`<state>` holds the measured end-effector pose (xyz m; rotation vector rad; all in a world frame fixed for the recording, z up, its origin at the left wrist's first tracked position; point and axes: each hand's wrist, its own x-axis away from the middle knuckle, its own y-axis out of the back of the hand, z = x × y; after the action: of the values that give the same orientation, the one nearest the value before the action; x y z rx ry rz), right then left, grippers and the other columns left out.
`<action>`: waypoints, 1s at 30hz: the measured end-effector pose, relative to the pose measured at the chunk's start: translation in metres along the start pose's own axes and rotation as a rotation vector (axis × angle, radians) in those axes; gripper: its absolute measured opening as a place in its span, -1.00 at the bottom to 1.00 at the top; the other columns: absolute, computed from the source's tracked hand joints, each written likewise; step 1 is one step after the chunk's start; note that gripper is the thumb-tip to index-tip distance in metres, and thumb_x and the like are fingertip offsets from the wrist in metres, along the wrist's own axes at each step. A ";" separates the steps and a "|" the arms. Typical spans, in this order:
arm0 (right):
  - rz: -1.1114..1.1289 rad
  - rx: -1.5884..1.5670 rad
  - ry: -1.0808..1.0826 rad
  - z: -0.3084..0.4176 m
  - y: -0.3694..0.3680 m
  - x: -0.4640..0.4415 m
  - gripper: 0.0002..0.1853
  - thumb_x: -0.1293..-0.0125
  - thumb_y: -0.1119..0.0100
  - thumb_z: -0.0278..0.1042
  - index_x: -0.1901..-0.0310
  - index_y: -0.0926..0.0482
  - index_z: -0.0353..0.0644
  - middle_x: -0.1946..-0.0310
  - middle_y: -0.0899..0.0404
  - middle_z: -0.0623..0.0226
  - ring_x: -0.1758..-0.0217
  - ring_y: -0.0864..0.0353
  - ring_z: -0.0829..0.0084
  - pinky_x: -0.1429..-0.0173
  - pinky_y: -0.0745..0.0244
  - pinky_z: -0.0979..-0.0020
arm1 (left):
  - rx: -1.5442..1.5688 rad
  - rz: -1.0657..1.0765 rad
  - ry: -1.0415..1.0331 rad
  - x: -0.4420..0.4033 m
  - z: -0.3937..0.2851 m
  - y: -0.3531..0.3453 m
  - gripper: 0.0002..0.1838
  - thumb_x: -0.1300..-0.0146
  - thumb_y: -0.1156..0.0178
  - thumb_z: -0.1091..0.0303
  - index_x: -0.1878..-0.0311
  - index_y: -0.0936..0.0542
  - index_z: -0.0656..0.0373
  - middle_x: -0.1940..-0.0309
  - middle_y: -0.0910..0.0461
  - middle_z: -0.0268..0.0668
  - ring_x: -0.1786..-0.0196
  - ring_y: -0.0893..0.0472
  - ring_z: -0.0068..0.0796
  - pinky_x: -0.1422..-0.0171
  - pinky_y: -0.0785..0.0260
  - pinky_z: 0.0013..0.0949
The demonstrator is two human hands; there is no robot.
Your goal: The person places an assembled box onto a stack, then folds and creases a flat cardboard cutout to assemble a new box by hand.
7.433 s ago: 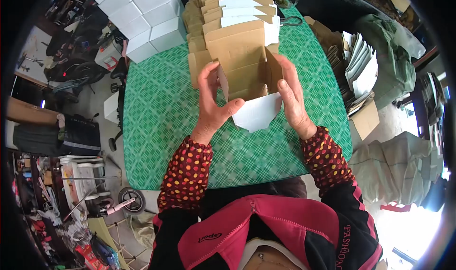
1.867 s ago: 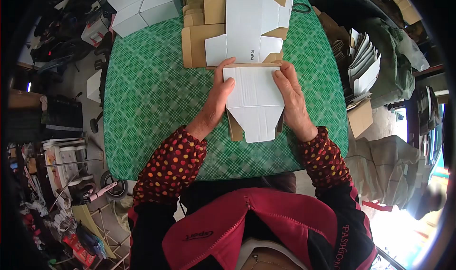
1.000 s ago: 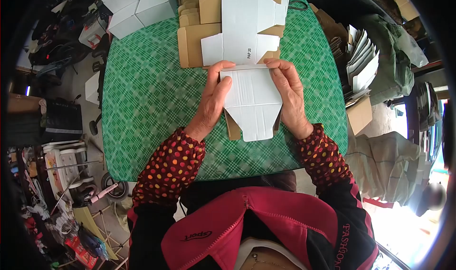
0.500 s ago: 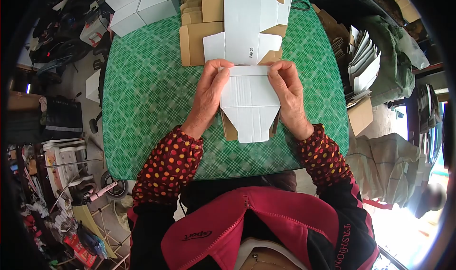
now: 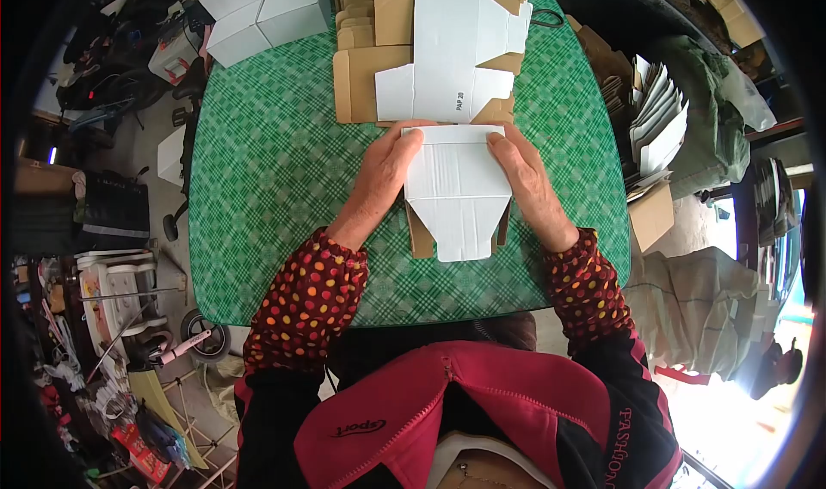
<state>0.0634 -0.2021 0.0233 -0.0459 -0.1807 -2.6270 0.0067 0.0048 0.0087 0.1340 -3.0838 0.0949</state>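
Observation:
A partly folded white cardboard box (image 5: 459,175) lies in front of me, its tapered flap pointing towards me and brown inner sides showing at both edges. My left hand (image 5: 389,169) grips its far left corner, thumb on top and fingers behind the edge. At the far right corner, my right hand (image 5: 522,169) holds it the same way. Just beyond the box, flat cardboard blanks (image 5: 447,50) lie stacked and overlapping, white on one face and brown on the other; the top one is printed "PAP 20".
Everything rests on a table with a green checked cover (image 5: 275,171). Folded white boxes (image 5: 271,20) stand at the back left. Right of the table are more cardboard sheets (image 5: 658,119) beside a green sack (image 5: 714,119). A small wheel (image 5: 206,334) is on the floor at left.
Both thumbs have shifted onto the box's far edge strip, and the fingers have slid further behind it. The whole view has moved slightly; the box stays in nearly the same place.

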 end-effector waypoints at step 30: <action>-0.002 0.150 0.184 0.004 -0.008 0.010 -0.70 -0.48 0.03 -0.26 -0.07 -0.50 -0.27 -0.17 -0.48 0.19 -0.06 -0.44 0.28 -0.23 -0.37 0.33 | -0.010 0.113 0.126 0.005 -0.011 0.004 -0.28 -0.35 -0.03 0.00 -0.51 -0.18 0.08 -0.31 -0.29 -0.04 -0.27 -0.33 -0.12 -0.40 -0.12 -0.10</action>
<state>0.0504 -0.1998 0.0270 0.2464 -0.3119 -2.5936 0.0015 0.0095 0.0195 -0.0457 -2.9639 0.0883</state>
